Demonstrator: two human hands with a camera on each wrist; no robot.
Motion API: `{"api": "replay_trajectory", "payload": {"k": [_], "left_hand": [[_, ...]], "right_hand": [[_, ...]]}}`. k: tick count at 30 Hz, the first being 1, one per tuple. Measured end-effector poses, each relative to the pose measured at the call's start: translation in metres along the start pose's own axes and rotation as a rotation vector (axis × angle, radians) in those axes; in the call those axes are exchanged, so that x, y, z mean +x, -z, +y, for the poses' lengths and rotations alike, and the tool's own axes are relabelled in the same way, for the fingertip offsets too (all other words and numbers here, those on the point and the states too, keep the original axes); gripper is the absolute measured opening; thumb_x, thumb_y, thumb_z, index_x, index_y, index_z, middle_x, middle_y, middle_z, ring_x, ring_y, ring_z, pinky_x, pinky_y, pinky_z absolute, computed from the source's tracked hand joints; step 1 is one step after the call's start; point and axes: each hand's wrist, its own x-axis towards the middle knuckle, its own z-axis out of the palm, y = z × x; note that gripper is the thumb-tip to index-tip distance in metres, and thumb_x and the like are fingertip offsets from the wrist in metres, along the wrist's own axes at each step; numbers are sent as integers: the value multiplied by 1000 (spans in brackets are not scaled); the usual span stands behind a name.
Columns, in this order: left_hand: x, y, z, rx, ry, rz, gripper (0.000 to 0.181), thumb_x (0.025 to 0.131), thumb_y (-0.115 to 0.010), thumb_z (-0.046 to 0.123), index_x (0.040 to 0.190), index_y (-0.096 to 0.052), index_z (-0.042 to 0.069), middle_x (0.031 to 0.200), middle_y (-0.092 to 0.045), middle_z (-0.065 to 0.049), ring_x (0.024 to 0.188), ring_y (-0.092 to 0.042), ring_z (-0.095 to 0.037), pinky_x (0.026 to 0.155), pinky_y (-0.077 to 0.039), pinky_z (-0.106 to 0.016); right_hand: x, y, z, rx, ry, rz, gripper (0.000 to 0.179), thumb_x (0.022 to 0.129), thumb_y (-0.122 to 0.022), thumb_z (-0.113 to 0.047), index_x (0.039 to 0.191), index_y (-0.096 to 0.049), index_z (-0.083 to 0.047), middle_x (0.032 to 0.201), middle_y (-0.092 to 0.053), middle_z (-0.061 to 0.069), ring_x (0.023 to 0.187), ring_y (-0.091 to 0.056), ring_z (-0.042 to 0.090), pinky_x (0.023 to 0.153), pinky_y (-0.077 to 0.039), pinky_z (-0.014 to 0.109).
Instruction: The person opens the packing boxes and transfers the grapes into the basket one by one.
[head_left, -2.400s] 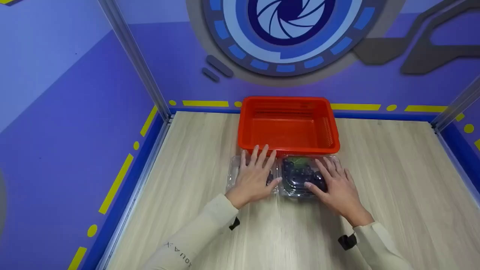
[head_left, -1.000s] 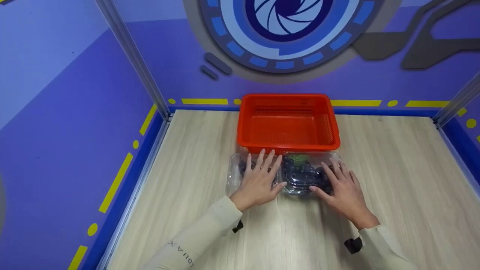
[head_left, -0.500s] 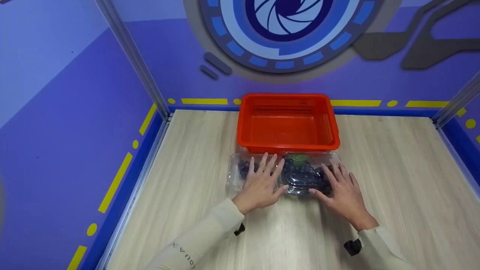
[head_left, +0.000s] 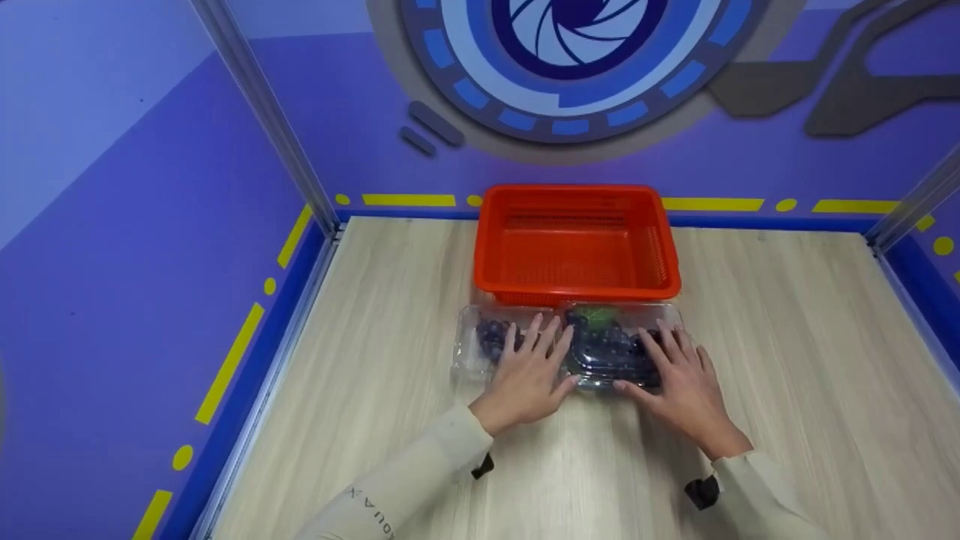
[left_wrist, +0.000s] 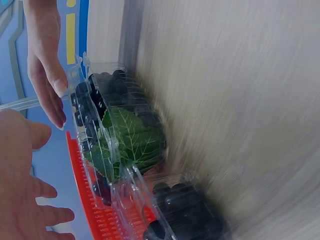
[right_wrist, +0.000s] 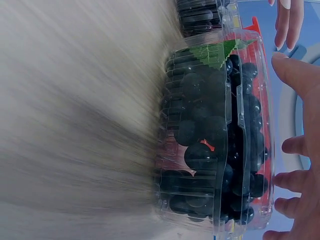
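Observation:
Two clear plastic clamshell boxes of dark grapes lie side by side on the table. My left hand [head_left: 525,384], fingers straight and spread, is over the right part of the left box [head_left: 469,349], its thumb near the gap between the boxes. Over the right part of the right box [head_left: 600,360] is my right hand [head_left: 684,394], also with spread fingers. A green leaf [left_wrist: 132,135] lies inside the right box. Seen from the left wrist, my left fingers stand apart from the lids. In the right wrist view my right fingertips [right_wrist: 280,181] are right at the lid.
A red plastic basket [head_left: 577,291] stands directly behind the boxes, with nothing in it. Blue printed panels [head_left: 360,135] border the light wooden table [head_left: 390,315] at the back and sides, joined by metal corner posts [head_left: 281,127].
My left hand has slid right and a little toward me, uncovering more of the left box's grapes. My right hand has shifted only slightly. Boxes and basket keep their places.

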Motion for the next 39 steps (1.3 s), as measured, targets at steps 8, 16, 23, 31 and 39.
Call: {"api": "replay_trajectory", "payload": {"k": [8, 16, 23, 31, 39], "left_hand": [[0, -2, 1, 5, -8, -10, 69, 99, -29, 57, 155, -19, 19, 161, -22, -4, 149, -20, -28, 118, -24, -55], [-2, -5, 3, -39, -3, -24, 67, 99, -32, 56, 155, -21, 19, 161, -24, -4, 149, -22, -27, 118, -24, -53], [-4, -4, 3, -113, 12, -45, 65, 100, -34, 54, 154, -23, 20, 159, -29, -3, 147, -27, -27, 117, -26, -53], [-3, -5, 4, -125, 29, -53, 64, 100, -33, 54, 153, -27, 18, 157, -34, -3, 143, -34, -25, 112, -36, -50], [-5, -7, 5, -157, 36, -36, 62, 100, -33, 53, 151, -31, 17, 153, -39, -4, 138, -43, -27, 111, -38, -48]], "right_hand": [[0, -3, 0, -1, -17, -22, 94, 74, -66, -68, 149, -37, -19, 158, -24, 18, 145, -16, 46, 110, -17, 71], [2, -8, 2, -26, -13, -4, 96, 73, -68, -68, 148, -38, -17, 158, -25, 18, 145, -18, 45, 108, -20, 71], [3, -10, 2, -34, -20, -12, 98, 72, -68, -70, 148, -38, -16, 158, -24, 18, 145, -17, 45, 108, -22, 71], [5, -11, 3, -14, -22, -8, 101, 70, -69, -70, 149, -36, -17, 160, -19, 16, 147, -14, 43, 109, -20, 70], [9, -12, 4, -23, -4, 3, 105, 67, -72, -70, 150, -36, -16, 160, -18, 17, 147, -12, 43, 109, -20, 70]]}}
